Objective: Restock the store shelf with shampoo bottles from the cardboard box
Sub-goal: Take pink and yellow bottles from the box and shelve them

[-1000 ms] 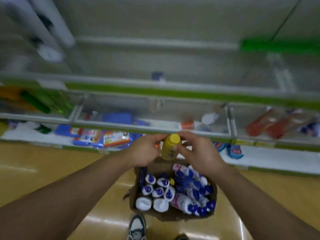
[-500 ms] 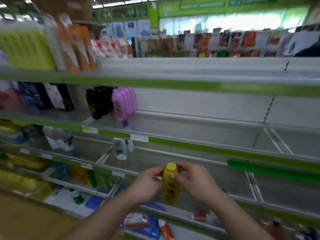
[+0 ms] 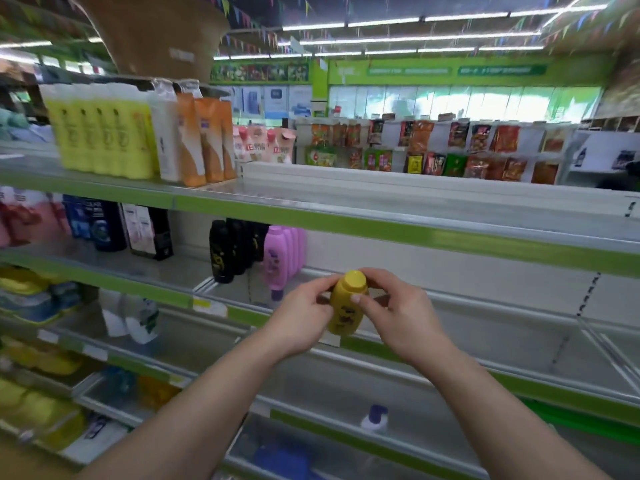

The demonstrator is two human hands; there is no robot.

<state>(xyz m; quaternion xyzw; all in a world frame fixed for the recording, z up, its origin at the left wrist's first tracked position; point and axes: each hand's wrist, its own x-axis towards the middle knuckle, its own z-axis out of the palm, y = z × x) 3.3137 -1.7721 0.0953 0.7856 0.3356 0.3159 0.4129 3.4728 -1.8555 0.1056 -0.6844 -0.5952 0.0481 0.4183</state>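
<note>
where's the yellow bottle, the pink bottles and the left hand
yellow bottle (image 3: pixel 344 317), head view, on its front label
pink bottles (image 3: pixel 275 261), head view, on the front bottle's body
left hand (image 3: pixel 298 318), head view, on the back of the hand

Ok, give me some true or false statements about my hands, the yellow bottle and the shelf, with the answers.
1. The left hand and the right hand both hold the yellow bottle. True.
2. The bottle's cap is off. False: its yellow cap is on.
3. Pink bottles stand right of black bottles on the shelf. True.
4. The yellow bottle stands on the shelf. False: it is held in front of it.
</note>
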